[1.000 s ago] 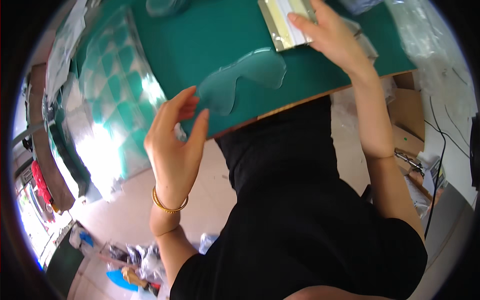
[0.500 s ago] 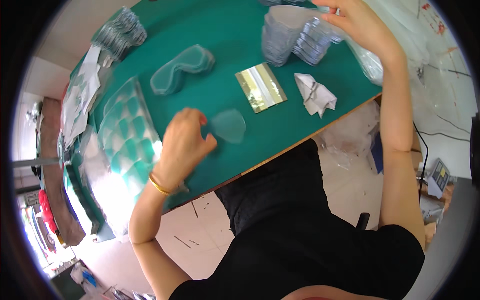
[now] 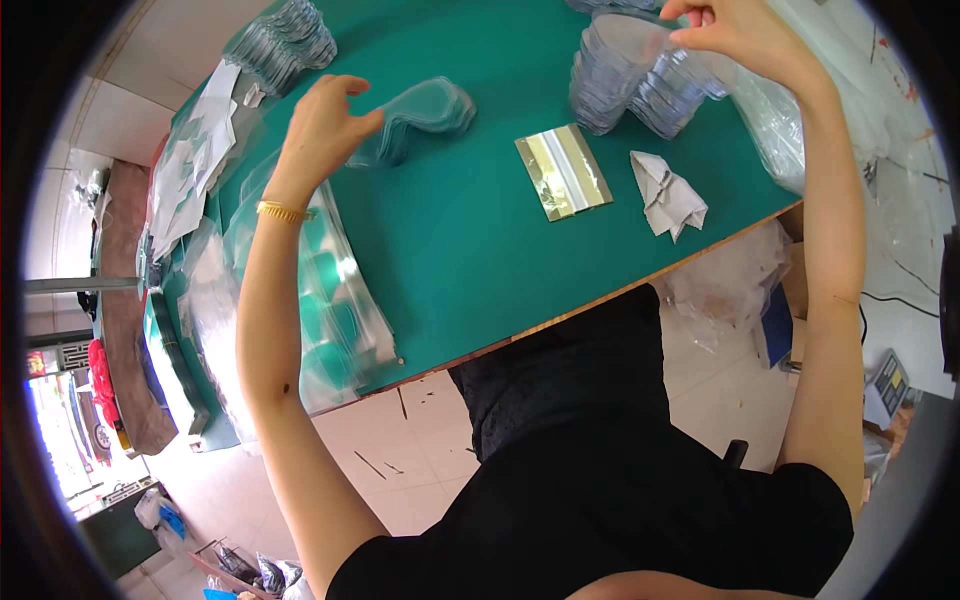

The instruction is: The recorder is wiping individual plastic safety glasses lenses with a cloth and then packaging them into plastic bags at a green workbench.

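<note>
Big green table (image 3: 470,240), flat and smooth. Clear plastic goggles (image 3: 415,118) lie on it; my left hand (image 3: 325,125) hovers beside them, fingers curled half open, empty. My right hand (image 3: 745,35) pinches thin clear lens from shiny stack (image 3: 610,75). Small gold foil pad (image 3: 563,172), crumpled white cloth (image 3: 668,195).

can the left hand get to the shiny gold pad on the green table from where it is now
Probably yes. The left hand hovers by the clear goggles, and the gold pad lies flat on bare green table to its right, with nothing between them. The right hand is up at the lens stacks.
</note>
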A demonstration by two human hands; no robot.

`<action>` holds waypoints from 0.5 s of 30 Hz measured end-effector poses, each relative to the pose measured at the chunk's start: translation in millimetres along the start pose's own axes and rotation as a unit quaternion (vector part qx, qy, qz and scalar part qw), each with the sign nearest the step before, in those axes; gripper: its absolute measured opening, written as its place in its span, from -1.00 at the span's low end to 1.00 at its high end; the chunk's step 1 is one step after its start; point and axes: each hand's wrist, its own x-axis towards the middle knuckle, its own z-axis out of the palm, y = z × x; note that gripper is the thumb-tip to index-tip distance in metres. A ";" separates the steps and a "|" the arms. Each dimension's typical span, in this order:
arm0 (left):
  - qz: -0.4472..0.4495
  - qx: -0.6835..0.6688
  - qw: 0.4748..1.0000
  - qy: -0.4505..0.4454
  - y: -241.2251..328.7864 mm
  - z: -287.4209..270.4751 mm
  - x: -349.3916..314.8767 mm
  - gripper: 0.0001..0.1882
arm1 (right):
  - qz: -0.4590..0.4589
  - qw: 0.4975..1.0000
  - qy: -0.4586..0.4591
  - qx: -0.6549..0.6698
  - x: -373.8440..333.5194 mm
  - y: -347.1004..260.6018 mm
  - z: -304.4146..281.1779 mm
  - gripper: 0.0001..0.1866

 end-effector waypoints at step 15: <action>-0.171 -0.162 0.972 0.010 94.0 13.9 -200.8 -0.66 | -0.175 0.961 0.088 0.195 -78.9 -122.6 187.7 -0.79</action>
